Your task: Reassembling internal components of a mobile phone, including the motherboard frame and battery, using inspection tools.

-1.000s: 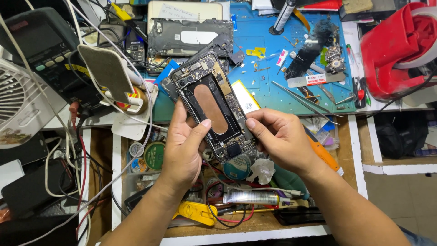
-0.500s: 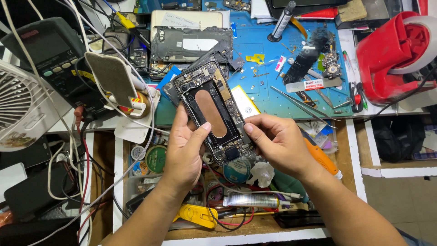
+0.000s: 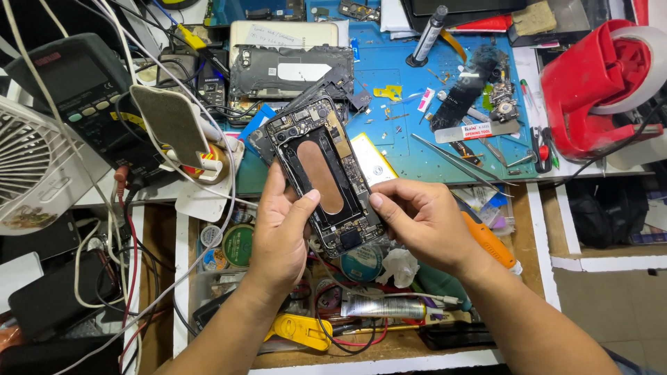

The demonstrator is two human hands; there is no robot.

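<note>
An opened phone frame, black with a brown oblong patch down its middle and bare circuitry at both ends, is held tilted above the cluttered drawer in front of the blue mat. The left hand cups its left edge, thumb on its face, while the right hand pinches its lower right edge. Just right of it lies a flat yellow-edged white pack; farther right sit a red-lettered white strip and a red tape dispenser.

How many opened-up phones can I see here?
2: one opened phone held between the left hand and right hand, another opened phone body lying on the blue mat. Clutter may hide more.
</note>
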